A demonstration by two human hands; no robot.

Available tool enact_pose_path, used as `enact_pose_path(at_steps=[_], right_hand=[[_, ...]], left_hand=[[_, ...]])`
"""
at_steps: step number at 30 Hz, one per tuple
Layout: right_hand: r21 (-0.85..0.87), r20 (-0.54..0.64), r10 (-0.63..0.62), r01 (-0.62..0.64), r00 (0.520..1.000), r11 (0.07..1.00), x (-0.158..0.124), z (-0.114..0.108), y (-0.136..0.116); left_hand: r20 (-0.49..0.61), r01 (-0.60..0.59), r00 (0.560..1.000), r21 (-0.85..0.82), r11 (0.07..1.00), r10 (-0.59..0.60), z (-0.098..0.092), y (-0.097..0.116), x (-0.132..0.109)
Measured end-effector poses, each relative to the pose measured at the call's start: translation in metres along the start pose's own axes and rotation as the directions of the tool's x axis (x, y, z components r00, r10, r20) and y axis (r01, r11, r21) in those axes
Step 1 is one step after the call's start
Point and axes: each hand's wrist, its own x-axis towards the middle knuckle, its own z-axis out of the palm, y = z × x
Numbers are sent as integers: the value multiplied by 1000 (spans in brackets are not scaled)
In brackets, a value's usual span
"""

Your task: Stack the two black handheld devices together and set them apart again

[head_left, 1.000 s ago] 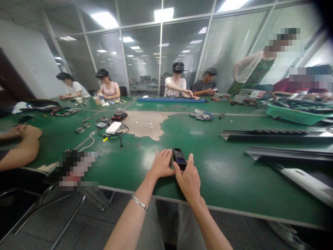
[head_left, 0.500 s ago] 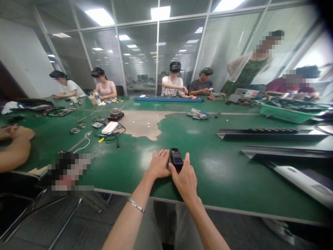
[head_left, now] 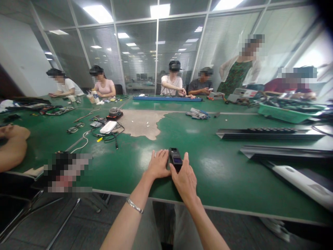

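Observation:
A small black device with a little bluish screen (head_left: 177,161) lies on the green table (head_left: 223,189) in front of me. My left hand (head_left: 158,164) rests flat along its left side, fingers stretched forward. Close to the near end and right side of the device is my right hand (head_left: 185,176), with thumb and index finger spread around it. Whether the fingertips touch the device I cannot tell exactly. The right hand's other fingers are partly hidden.
Black metal channels (head_left: 270,134) and a white-handled tool (head_left: 299,178) lie to the right. A green basket (head_left: 283,114) stands behind them. At the left are a white box with cables (head_left: 108,127) and glasses (head_left: 75,127). Several people sit across the table; a person's arm (head_left: 14,147) rests at left.
My hands and the device hold nearly the same pose. The standing person at the back right has straightened up and shifted left. The view has turned slightly.

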Motion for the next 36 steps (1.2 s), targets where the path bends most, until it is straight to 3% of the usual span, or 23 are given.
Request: enact_pose_path(at_steps=[7, 13, 20, 26, 36], right_hand=[[68, 10, 36, -36, 999, 997, 1, -2, -1], [158, -68, 3, 8, 998, 987, 4, -1, 0], [248, -110, 31, -2, 993, 969, 19, -20, -6], [241, -150, 26, 11, 988, 970, 29, -33, -7], [176, -175, 42, -11, 984, 984, 30, -32, 13]], left_hand=[[-12, 3, 1000, 1, 1000, -3, 2, -1, 2], [-16, 12, 1000, -19, 1000, -12, 0, 0, 1], [-19, 0, 1000, -34, 999, -1, 0, 0, 1], [-28, -7, 1000, -49, 999, 5, -1, 0, 1], [-30, -10, 1000, -41, 999, 9, 1, 0, 2]])
